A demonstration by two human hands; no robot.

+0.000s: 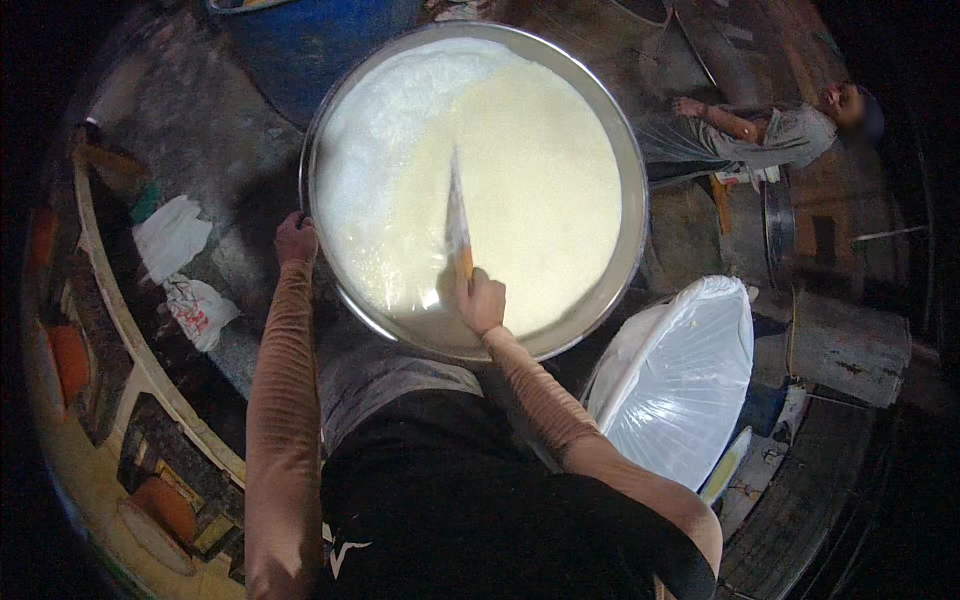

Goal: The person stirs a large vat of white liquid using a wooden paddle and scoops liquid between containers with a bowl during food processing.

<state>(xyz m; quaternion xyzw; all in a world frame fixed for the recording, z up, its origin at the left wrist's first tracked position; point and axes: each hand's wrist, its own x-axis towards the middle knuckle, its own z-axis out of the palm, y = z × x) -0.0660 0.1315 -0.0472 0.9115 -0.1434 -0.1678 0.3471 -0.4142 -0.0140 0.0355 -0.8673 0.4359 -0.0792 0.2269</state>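
Observation:
A large round metal vat [628,235] stands in front of me. Pale yellow, creamy material [540,180] fills its right and middle parts, while a whiter, glossy area [375,140] covers the upper left. My right hand [485,302] is closed around the orange-brown handle of a long, tapering knife [457,210]. Its narrow blade points away from me over the creamy material; whether the tip is under the surface I cannot tell. At the vat's left rim, my left hand [296,240] is closed on the edge, its fingertips partly hidden.
A white plastic-lined round container [685,385] stands tilted at my right. Behind the vat is a blue barrel [300,60]. Another person [760,135] is at the far right. White plastic bags [175,240] lie at left, near a curved pale ledge [105,270].

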